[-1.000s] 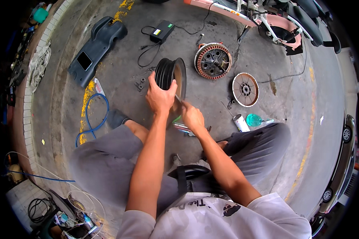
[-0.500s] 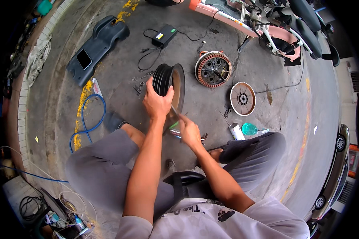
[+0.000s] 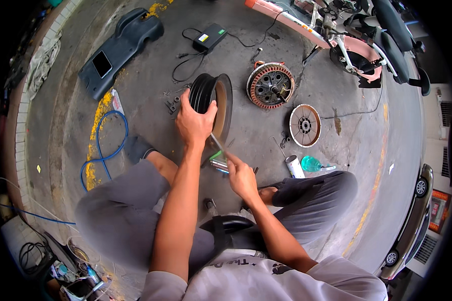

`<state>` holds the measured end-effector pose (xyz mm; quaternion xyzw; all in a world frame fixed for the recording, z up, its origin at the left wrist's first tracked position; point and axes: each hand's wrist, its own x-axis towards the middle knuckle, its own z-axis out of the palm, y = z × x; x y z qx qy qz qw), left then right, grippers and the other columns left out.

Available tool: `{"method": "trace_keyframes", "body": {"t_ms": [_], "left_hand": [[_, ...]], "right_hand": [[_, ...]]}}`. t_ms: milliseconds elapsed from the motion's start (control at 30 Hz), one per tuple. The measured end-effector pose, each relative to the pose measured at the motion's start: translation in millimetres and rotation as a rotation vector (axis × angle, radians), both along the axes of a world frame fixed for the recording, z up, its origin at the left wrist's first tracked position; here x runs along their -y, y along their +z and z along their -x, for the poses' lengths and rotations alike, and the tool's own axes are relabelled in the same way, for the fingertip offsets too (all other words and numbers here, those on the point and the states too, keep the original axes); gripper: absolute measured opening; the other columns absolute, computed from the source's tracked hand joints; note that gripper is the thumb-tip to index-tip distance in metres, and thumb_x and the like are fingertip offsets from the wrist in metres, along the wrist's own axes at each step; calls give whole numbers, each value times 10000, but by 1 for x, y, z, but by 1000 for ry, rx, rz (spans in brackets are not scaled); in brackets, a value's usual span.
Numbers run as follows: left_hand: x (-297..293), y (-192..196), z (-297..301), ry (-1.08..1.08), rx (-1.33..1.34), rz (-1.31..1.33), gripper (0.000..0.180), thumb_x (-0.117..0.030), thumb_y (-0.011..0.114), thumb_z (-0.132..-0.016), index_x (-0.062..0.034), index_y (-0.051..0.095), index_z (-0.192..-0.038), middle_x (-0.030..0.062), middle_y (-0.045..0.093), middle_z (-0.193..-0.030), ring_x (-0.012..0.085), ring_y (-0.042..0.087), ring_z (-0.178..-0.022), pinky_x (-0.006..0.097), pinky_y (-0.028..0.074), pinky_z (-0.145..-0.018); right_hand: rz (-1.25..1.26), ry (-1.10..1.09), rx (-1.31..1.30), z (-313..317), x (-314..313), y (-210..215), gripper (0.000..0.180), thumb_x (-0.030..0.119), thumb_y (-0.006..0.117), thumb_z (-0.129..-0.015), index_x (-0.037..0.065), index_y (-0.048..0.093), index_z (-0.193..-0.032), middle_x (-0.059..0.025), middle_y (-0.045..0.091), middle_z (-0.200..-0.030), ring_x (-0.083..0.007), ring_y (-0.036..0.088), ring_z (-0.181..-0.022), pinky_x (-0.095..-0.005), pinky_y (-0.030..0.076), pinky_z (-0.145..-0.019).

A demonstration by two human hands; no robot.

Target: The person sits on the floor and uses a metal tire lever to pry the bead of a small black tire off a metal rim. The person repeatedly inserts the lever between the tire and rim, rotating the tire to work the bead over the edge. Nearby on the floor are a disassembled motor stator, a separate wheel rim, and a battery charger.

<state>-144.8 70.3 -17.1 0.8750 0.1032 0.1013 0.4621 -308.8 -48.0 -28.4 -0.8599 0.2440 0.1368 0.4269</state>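
Observation:
A black wheel rim (image 3: pixel 209 97) stands upright on the concrete floor in front of me. My left hand (image 3: pixel 194 122) grips its top edge and holds it steady. My right hand (image 3: pixel 240 174) is closed around a thin metal tool (image 3: pixel 217 142) whose tip points up at the rim's lower inner side. A small silver and green tool (image 3: pixel 219 166) lies on the floor just under my right hand. I sit on a low black stool (image 3: pixel 229 224) with my knees spread apart.
A copper-wound motor stator (image 3: pixel 270 85) and a round cover plate (image 3: pixel 305 125) lie to the right of the rim. A white spray can (image 3: pixel 295 166) and a teal bottle (image 3: pixel 312 163) lie by my right knee. A blue hose (image 3: pixel 103 143), a dark body panel (image 3: pixel 116 43), a charger (image 3: pixel 209 36), a scooter (image 3: pixel 359 37).
My view has drifted slightly. My right hand has moved a little up toward the rim with the tool. My left hand stays on the rim's top.

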Motion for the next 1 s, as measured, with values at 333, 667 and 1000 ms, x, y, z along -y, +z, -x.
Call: {"method": "trace_keyframes", "body": {"t_ms": [333, 667, 1000], "left_hand": [[3, -2, -7, -5, -13, 23, 717, -428, 846, -820, -96, 602, -1406, 244, 758, -1197, 477, 719, -1092, 533, 556, -923], [10, 5, -6, -69, -40, 26, 781, -441, 841, -796, -81, 581, -1438, 254, 748, -1231, 478, 729, -1079, 540, 575, -931], [14, 16, -5, -88, -46, 28, 762, -423, 848, -806, -89, 593, -1442, 246, 728, -1294, 459, 705, -1162, 520, 558, -980]], "right_hand": [[-112, -42, 165, -22, 18, -67, 398, 290, 550, -1100, 173, 677, -1459, -265, 743, -1211, -471, 700, -1168, -508, 549, -1011], [-55, -70, 58, -72, 29, -80, 388, 290, 553, -1107, 128, 690, -1432, -278, 743, -1203, -441, 714, -1187, -489, 545, -1025], [-150, -121, 70, -56, 26, -71, 417, 277, 552, -1123, 68, 662, -1466, -154, 771, -1010, -245, 699, -904, -381, 547, -888]]}}
